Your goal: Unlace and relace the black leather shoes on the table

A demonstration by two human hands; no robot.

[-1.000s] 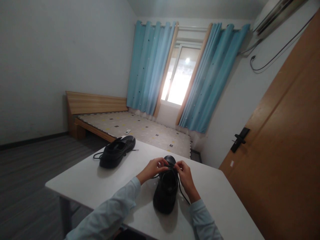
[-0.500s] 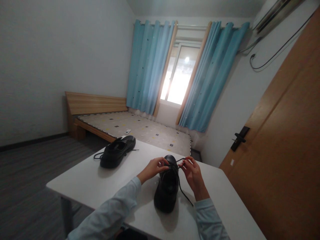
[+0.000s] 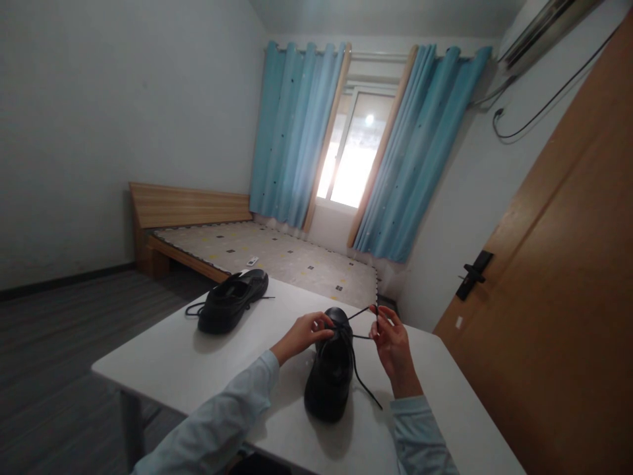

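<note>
In front of me a black shoe [image 3: 330, 386] stands on the white table [image 3: 277, 396], its toe pointing away. My left hand [image 3: 312, 331] is closed at the shoe's lacing, fingers pinched over the front; the exact thing between them is partly hidden, but lace runs there. To the right of the shoe, my right hand [image 3: 390, 333] pinches a black shoelace [image 3: 359, 313], drawn out as a loop from the shoe. One loose lace end hangs down the shoe's right side onto the table. A second black shoe [image 3: 222, 316] rests at the table's far left, laces trailing.
Behind the table stands a bed [image 3: 277, 254] with a patterned mattress, and a small white remote [image 3: 252, 262] lies on it. A wooden door [image 3: 558, 277] with a black handle is at the right. Blue curtains [image 3: 297, 132] frame the window.
My right hand has moved right, away from the shoe, drawing the lace loop out longer and tighter. The left hand stays at the lacing, and both shoes have kept their places.
</note>
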